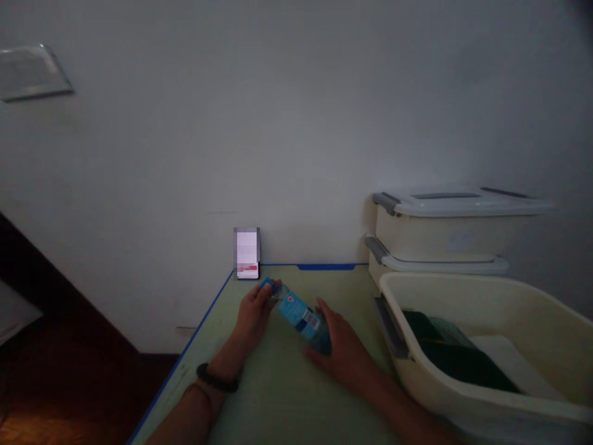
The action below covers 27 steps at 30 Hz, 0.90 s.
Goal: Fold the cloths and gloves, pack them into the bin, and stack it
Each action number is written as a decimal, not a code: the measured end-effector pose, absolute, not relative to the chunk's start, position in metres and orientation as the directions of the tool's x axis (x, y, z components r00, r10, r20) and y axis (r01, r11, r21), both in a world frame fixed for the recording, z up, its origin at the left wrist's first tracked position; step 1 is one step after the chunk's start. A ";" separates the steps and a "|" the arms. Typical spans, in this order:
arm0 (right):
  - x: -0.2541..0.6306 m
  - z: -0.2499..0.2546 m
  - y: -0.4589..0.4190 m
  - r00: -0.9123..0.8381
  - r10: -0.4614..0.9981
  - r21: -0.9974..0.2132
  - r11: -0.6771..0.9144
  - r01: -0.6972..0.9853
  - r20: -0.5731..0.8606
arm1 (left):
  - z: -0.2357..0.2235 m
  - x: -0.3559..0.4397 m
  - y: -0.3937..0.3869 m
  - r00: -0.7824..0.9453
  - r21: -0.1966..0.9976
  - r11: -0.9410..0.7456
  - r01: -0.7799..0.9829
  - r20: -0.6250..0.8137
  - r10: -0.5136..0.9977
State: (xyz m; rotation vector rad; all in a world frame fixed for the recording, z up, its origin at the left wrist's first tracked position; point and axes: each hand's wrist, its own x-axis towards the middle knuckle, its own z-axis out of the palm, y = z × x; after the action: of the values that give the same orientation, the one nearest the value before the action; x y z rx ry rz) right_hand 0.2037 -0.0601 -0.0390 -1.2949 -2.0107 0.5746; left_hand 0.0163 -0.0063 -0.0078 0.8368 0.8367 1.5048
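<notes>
A clear plastic bottle [300, 316] with a light blue label and a barcode is held tilted above the table, its neck toward the upper left. My left hand [256, 311] grips it at the blue cap end, thumb and fingers closed there. Around the base at the lower right, my right hand [340, 343] is wrapped, thumb below and fingers above. The contents of the bottle are too dim to make out. A dark beaded bracelet [217, 378] is on my left wrist.
The pale green table [278, 395] has a blue edge. A phone [247, 253] leans against the wall at the back. On the right, an open cream bin [463, 395] holds dark green items [463, 364]; lidded boxes [454, 235] are stacked behind it.
</notes>
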 end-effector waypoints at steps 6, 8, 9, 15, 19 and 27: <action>0.201 -0.018 -0.073 -0.299 0.921 -0.805 0.369 0.465 0.249 | -0.005 0.031 -0.007 0.063 0.827 0.057 -0.559 -0.026 0.998; 0.200 -0.015 -0.076 -0.295 0.930 -0.842 0.334 0.424 0.221 | -0.003 0.031 -0.010 0.104 0.811 0.095 -0.577 -0.043 0.994; 0.200 -0.014 -0.077 -0.293 0.933 -0.860 0.319 0.399 0.210 | -0.003 0.031 -0.011 0.117 0.802 0.107 -0.587 -0.047 0.992; 0.199 -0.013 -0.077 -0.326 0.940 -0.975 0.156 0.161 0.096 | 0.003 0.033 -0.008 0.176 0.733 0.163 -0.660 -0.060 0.983; 0.200 -0.013 -0.072 -0.391 0.920 -0.989 -0.082 -0.126 -0.026 | 0.024 0.052 0.009 0.224 0.654 0.181 -0.735 -0.018 0.974; 0.204 -0.020 -0.075 -0.514 0.857 -0.990 -0.100 -0.096 -0.037 | 0.060 0.089 -0.007 0.664 0.906 0.138 -0.401 0.183 0.725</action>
State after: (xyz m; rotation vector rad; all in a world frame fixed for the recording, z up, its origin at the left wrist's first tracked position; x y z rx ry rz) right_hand 0.2042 -0.0746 -0.0204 -0.8668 -1.4573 1.7035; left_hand 0.0889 -0.0072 0.0601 1.1731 0.3329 0.8357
